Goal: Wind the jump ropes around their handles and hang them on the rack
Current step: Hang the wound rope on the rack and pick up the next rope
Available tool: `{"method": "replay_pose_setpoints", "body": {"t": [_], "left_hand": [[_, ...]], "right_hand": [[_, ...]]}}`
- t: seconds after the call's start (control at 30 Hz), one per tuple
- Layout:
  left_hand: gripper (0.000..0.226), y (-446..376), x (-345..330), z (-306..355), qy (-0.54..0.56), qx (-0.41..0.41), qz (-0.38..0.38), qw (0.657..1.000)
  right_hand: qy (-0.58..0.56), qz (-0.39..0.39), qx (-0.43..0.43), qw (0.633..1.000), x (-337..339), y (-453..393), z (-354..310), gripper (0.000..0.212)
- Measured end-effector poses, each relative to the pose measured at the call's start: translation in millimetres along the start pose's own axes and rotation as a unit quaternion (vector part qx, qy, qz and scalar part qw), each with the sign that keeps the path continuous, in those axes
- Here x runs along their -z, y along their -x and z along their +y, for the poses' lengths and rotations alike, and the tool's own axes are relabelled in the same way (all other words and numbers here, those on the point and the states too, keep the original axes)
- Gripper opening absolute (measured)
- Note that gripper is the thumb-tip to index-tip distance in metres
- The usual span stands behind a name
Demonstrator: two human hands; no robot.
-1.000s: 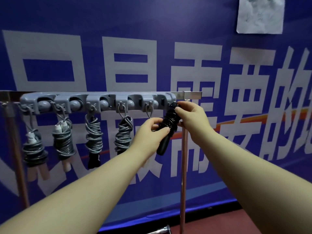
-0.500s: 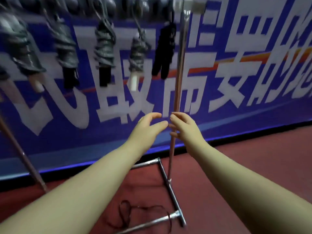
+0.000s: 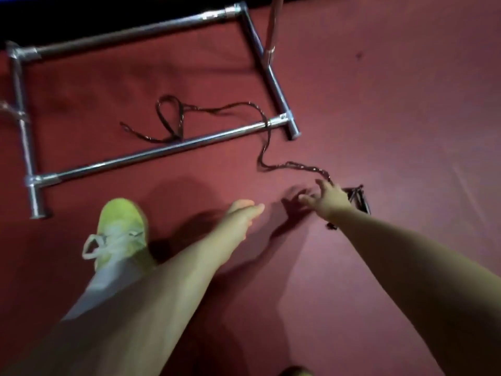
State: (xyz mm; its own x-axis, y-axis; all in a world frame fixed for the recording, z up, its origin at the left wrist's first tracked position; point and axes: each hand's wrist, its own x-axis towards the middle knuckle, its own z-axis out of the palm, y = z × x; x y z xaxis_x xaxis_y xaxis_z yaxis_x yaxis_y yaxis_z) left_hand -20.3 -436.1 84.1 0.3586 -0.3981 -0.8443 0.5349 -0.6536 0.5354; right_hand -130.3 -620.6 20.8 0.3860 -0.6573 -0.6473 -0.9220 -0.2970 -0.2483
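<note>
Right hand (image 3: pixel 329 198): fingers spread and reaching down over the floor, holding nothing; tips just beside the dark handles (image 3: pixel 357 200), contact can't be confirmed because of blur. Left hand (image 3: pixel 244 213): fingers straight and pressed together, thumb side up, empty, hovering over the floor left of the right hand, apart from it.

Jump rope (image 3: pixel 267 142): dark, unwound, lying loose on the red floor (image 3: pixel 379 104). Handles sit under and behind the right hand. From there the cord runs up-left, crosses over the near bar of the rack base (image 3: pixel 151 151), then loops in a tangle inside the base frame.

Rack base: chrome tube rectangle flat on the floor, upper left of view. Right-side upright pole (image 3: pixel 272 31) rises out of frame at top.

Yellow-green sneaker (image 3: pixel 122 229) with white laces planted on the floor near the base's near-left foot, left of the left forearm. Hand shadows fall on the floor between the two hands.
</note>
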Motion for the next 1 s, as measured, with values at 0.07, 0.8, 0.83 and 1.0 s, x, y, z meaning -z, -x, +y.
{"method": "replay_pose_setpoints", "body": {"t": [0.07, 0.8, 0.83, 1.0], "left_hand": [[0.029, -17.9, -4.8, -20.7, 0.011, 0.025, -0.017, 0.999], [0.058, 45.8, 30.8, 2.4, 0.180, -0.043, 0.073, 0.980], [0.060, 56.9, 38.4, 7.2, 0.184, -0.061, 0.088, 0.977], [0.063, 166.8, 63.1, 51.2, 0.170, -0.229, 0.086, 0.955]], "right_hand": [[0.046, 0.044, 0.016, 0.998, -3.3, -25.7, 8.8, 0.077], [-0.298, -0.168, 0.129, 0.931, 43.7, 88.4, -121.8, 0.023], [-0.345, -0.168, 0.125, 0.915, 54.9, 104.8, -131.5, 0.023], [-0.510, -0.219, 0.143, 0.819, 134.5, 236.0, -183.4, 0.027]]}}
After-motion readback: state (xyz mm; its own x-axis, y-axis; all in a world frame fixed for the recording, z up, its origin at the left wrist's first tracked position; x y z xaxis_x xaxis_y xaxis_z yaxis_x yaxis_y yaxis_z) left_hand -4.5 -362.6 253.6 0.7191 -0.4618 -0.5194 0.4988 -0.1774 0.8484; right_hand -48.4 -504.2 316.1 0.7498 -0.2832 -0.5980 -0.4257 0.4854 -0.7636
